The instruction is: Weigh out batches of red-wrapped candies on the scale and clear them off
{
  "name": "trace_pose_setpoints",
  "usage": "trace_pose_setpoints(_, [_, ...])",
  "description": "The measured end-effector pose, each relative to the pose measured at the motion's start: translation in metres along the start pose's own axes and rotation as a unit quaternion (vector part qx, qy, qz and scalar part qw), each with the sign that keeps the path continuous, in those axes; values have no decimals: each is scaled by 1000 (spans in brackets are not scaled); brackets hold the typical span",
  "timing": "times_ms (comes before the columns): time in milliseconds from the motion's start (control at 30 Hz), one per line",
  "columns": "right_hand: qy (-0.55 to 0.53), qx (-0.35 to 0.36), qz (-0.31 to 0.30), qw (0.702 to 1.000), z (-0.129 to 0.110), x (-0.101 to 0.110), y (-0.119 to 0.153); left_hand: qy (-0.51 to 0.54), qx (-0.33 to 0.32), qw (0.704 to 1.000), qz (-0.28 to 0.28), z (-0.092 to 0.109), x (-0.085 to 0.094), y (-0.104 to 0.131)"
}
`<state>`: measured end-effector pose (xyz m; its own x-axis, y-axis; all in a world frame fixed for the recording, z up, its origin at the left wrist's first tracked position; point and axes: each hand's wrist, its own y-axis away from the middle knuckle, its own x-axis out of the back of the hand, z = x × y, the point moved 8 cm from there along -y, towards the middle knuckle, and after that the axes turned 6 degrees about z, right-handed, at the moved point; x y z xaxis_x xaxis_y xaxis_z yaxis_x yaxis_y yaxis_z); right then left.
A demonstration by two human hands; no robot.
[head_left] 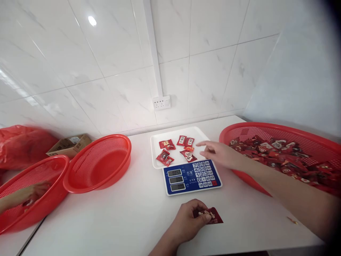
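Note:
My left hand (pixel 190 220) is closed on a dark red snack packet (pixel 215 216) with pale lettering, low in front of the scale. Fingers apart, my right hand (pixel 217 153) hovers at the right edge of the white weighing tray (pixel 174 134) and holds nothing that I can see. On the tray lie several small red packets, among them a red packet (pixel 188 155) with a white label, nearest my right fingers. The blue-faced digital scale (pixel 190 177) has a keypad and three small displays.
A large red basket (pixel 239 128) full of packets stands at the right. At the left is a red basket (pixel 98 167); beside it, another person's hand (pixel 37 192) reaches into a second red basket (pixel 57 170). Behind are a cardboard box (pixel 69 145) and a red plastic bag (pixel 23 145).

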<state>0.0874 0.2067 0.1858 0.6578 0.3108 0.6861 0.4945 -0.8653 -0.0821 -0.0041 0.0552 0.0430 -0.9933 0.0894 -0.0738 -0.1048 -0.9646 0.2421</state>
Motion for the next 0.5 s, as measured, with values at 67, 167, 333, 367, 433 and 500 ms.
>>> trace_pose_setpoints(67, [-40, -4, -44, 998, 9, -18, 28, -2, -11, 1000, 13, 2, 1, 0])
trace_pose_setpoints(167, [-117, -42, -95, 988, 33, -61, 72, -26, -35, 998, 45, 7, 6, -1])
trace_pose_setpoints(333, [-339, -111, -137, 924, 54, -135, 111, 8, -52, 996, 68, 9, 9, -3])
trace_pose_setpoints(367, [-355, -115, -127, 919, 56, -142, 112, 10, -56, 996, 74, 10, 10, -3])
trace_pose_setpoints(433, [-374, -109, -108, 915, 57, -149, 111, -7, -74, 993, 93, 13, 13, -2])
trace_pose_setpoints(500, [-386, -102, -115, 910, 56, -154, 109, -41, -105, 987, 114, 20, 16, 0])
